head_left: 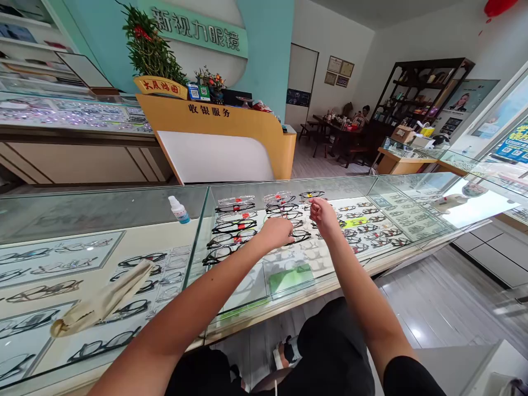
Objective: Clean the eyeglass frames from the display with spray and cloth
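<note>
Several pairs of glasses (235, 225) stand in rows on the glass counter (247, 283), some with red tags. My left hand (277, 232) is over the middle row, its fingers curled at a dark-framed pair (300, 236); its grip is partly hidden by the hand itself. Farther right, my right hand (324, 217) is raised beside the third row with fingers bent together, just below a dark pair with a yellow tag (312, 194). Whether something small is between those fingertips is too small to tell.
A small white spray bottle (179, 210) and a crumpled beige cloth (103, 300) lie on the counter to the left. More glasses are displayed under the glass. Behind are an orange-fronted cashier desk (231, 124) and a seated person (363, 114).
</note>
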Demonstrator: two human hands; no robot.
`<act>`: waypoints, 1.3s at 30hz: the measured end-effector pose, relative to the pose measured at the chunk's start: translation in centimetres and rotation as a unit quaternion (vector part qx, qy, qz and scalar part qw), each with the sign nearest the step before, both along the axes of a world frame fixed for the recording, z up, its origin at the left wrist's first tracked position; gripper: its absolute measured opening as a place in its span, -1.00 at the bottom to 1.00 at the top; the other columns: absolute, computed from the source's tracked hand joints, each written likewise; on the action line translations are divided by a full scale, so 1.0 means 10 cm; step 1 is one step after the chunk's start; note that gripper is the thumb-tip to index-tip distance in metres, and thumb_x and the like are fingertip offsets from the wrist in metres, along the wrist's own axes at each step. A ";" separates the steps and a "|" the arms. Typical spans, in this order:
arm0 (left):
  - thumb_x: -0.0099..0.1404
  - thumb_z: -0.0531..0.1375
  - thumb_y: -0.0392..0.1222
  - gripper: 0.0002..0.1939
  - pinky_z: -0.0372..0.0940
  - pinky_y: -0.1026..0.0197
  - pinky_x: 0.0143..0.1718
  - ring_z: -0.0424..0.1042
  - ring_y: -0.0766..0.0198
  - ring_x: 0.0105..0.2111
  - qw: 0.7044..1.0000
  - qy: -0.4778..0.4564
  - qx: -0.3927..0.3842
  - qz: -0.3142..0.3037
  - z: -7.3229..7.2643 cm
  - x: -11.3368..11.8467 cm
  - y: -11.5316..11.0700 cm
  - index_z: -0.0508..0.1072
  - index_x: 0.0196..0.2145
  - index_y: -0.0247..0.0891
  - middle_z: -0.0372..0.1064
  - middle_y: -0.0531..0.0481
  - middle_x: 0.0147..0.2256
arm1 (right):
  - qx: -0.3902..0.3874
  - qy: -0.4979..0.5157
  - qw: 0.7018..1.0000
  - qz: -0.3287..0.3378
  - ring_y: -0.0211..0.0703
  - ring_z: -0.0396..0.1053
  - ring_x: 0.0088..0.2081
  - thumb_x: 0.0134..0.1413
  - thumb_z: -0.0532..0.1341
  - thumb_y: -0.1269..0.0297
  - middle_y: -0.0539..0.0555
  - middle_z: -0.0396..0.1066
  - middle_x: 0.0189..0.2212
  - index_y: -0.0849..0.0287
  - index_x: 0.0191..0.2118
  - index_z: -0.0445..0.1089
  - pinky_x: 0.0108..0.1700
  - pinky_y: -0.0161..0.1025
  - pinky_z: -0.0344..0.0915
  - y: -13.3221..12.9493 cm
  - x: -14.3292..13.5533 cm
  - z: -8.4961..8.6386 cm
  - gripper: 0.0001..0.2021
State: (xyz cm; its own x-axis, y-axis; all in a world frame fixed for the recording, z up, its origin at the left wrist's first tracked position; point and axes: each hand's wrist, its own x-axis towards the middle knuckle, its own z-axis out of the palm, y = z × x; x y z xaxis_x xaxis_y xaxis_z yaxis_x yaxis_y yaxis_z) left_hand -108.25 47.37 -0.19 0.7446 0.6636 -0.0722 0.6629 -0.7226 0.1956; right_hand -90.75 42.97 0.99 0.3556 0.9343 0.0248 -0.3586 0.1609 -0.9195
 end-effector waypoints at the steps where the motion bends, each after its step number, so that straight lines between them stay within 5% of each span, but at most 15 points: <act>1: 0.27 0.34 -0.04 -0.79 0.34 0.09 -0.14 0.59 -0.06 -0.11 1.000 -0.005 -0.010 0.005 -0.03 0.02 0.02 0.71 -0.26 -0.19 0.66 -0.22 -0.21 | 0.004 -0.005 1.000 0.003 -0.37 -0.06 -0.58 0.04 0.38 0.16 -0.18 0.00 -0.61 0.14 -0.35 0.43 -0.55 -0.36 -0.09 0.00 -0.01 0.02 -0.81; 5: 0.23 0.35 -0.01 -0.80 0.24 0.16 -0.29 0.56 0.02 -0.22 0.996 -0.056 -0.060 0.018 -0.08 -0.03 0.08 0.72 -0.28 -0.13 0.64 -0.11 -0.30 | 0.023 -0.022 0.999 0.018 -0.35 -0.07 -0.58 0.00 0.36 0.18 -0.17 0.05 -0.63 0.12 -0.35 0.43 -0.53 -0.33 -0.05 -0.01 -0.08 0.15 -0.83; 10: 0.28 0.29 0.25 -0.59 0.14 0.18 -0.38 0.43 0.16 -0.39 0.972 -0.195 -0.114 0.063 0.01 -0.46 0.17 0.71 -0.24 -0.13 0.54 0.00 -0.39 | 0.140 -0.077 0.987 -0.023 -0.30 0.14 -0.46 -0.13 0.35 0.32 -0.10 0.29 -0.40 0.07 -0.20 0.45 -0.40 -0.28 0.17 0.04 -0.20 0.36 -0.73; 12: 0.23 0.33 0.32 -0.53 0.12 0.17 -0.37 0.36 0.18 -0.42 0.927 -0.324 -0.153 0.109 0.05 -0.70 0.24 0.68 -0.28 -0.16 0.47 0.01 -0.44 | 0.186 -0.118 0.975 -0.022 -0.27 0.19 -0.42 -0.04 0.37 0.28 -0.07 0.32 -0.36 0.06 -0.16 0.44 -0.36 -0.26 0.19 0.11 -0.30 0.40 -0.74; 17: 0.07 0.48 0.27 -0.55 0.20 0.16 -0.20 0.34 0.20 -0.32 0.757 -0.601 -0.194 0.169 0.07 -1.12 0.33 0.60 -0.41 -0.19 0.45 0.01 -0.39 | 0.232 -0.215 0.948 0.043 -0.22 0.15 -0.42 0.18 0.35 -0.02 -0.08 0.23 -0.46 0.06 -0.14 0.39 -0.36 -0.24 0.13 0.41 -0.74 0.28 -0.70; 20: 0.09 0.49 0.25 -0.56 0.24 0.16 -0.03 0.38 0.18 -0.18 0.714 -0.655 -0.173 0.179 0.01 -1.21 0.34 0.58 -0.41 -0.18 0.48 0.00 -0.28 | 0.197 -0.238 0.946 0.100 -0.23 0.01 -0.50 0.27 0.25 -0.15 -0.14 0.08 -0.54 0.07 -0.10 0.40 -0.42 -0.24 -0.03 0.57 -1.00 0.10 -0.62; 30: 0.15 0.48 0.22 -0.58 0.31 0.19 -0.07 0.39 0.24 -0.22 0.665 -0.698 -0.185 0.189 -0.16 -1.21 0.31 0.59 -0.33 -0.19 0.47 0.03 -0.27 | 0.133 -0.232 0.942 0.200 -0.24 0.07 -0.50 0.13 0.39 -0.11 -0.15 0.14 -0.59 0.12 -0.23 0.48 -0.38 -0.23 0.00 0.56 -1.25 -0.27 -0.63; 39: 0.17 0.48 0.20 -0.60 0.36 0.17 -0.05 0.47 0.21 -0.18 0.682 -0.678 -0.192 0.196 -0.17 -1.21 0.31 0.62 -0.28 -0.17 0.53 0.01 -0.26 | 0.121 -0.236 0.940 0.214 -0.24 0.11 -0.50 0.17 0.36 -0.13 -0.13 0.18 -0.59 0.11 -0.29 0.44 -0.39 -0.24 0.03 0.55 -1.22 -0.29 -0.63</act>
State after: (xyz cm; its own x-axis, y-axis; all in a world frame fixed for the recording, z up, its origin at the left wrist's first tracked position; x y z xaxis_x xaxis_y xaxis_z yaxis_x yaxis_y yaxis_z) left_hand -120.32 50.44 -1.86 0.0697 0.9568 0.2822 -0.1879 -0.2653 0.9457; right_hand -102.96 48.49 -1.89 -0.1552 0.9362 0.3152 0.0015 0.3193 -0.9476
